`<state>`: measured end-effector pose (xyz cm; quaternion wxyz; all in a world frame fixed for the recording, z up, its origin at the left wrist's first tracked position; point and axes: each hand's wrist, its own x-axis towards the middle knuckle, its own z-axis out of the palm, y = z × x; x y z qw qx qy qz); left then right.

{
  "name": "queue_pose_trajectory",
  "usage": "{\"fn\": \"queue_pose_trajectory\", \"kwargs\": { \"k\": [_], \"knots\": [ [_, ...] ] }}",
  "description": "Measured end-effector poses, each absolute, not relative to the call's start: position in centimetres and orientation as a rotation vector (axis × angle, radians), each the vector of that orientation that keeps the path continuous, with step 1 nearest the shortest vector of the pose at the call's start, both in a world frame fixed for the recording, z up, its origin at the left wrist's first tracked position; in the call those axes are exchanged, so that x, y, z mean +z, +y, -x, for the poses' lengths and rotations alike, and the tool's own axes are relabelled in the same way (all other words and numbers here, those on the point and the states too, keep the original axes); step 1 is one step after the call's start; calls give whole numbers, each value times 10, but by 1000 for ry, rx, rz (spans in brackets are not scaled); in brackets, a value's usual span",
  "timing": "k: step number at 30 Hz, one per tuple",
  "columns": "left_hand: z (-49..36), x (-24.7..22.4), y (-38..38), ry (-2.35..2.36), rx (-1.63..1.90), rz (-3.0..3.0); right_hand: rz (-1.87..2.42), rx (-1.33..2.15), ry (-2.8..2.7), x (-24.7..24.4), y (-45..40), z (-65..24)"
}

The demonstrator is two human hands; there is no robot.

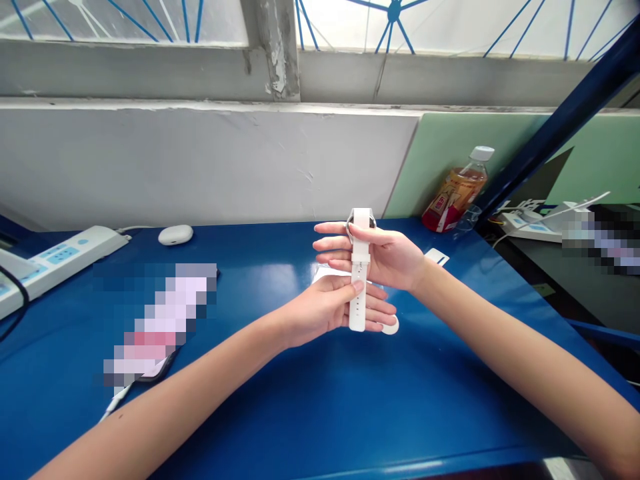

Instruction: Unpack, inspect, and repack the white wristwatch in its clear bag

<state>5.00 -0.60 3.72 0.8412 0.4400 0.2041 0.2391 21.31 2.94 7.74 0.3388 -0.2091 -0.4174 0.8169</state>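
We see the right grip [393, 257] pinching the watch [361, 251] near its top, thumb against straight fingers, and the left grip [327, 303] pinching the strap [357, 313] below. A bottle [454, 193] stands beyond, rightward of both.

We hold watch [359, 310] over desk [320, 413]: right hand [393, 257] at its upper part, left hand [320, 303] at lower part, nearer us. Phone [165, 320] on desk, left of our hands; power strip [65, 260] farther left. Case [175, 235] behind phone, near wall [200, 167]. Card [437, 257] on desk, just beyond our right wrist. Bottle [457, 190] at desk's back right, before board [425, 150], beside post [560, 123]. Windows [140, 20] above wall, facing us.
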Motion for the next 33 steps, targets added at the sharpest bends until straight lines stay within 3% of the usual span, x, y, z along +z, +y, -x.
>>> {"fn": "queue_pose_trajectory", "kwargs": {
  "k": [23,33],
  "knots": [
    [-51,39,-6,337,482,-841,506,2170,-1043,76,31,-214],
    [-47,47,0,419,529,-783,581,2032,-847,82,36,-219]
  ]
}}
